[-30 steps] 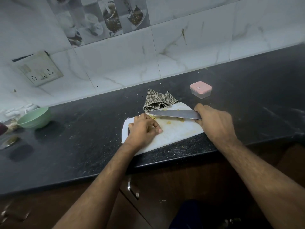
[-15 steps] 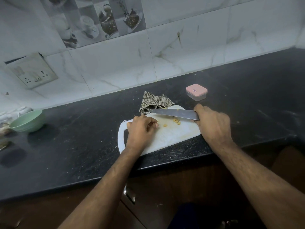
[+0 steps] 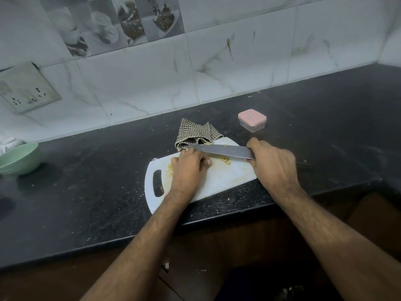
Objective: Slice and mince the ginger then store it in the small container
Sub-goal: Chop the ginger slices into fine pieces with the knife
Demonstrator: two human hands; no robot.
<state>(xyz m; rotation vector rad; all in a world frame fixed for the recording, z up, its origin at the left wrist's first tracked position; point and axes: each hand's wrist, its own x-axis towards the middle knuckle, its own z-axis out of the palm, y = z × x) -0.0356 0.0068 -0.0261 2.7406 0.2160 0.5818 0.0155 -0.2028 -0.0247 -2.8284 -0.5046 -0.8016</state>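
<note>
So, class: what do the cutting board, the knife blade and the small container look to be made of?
Cutting board: probably plastic, since it is white and matte, with a moulded handle slot and yellowish stains.
Knife blade: metal, likely steel, judging by its grey, smooth, dully reflective face.
Small container: plastic, it seems, with a see-through base and an opaque pink lid.

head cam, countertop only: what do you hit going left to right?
green bowl → white cutting board → left hand holding ginger down → knife blade → right hand gripping the knife handle. Checked cloth and pink-lidded small container sit farther back, so left out.
</note>
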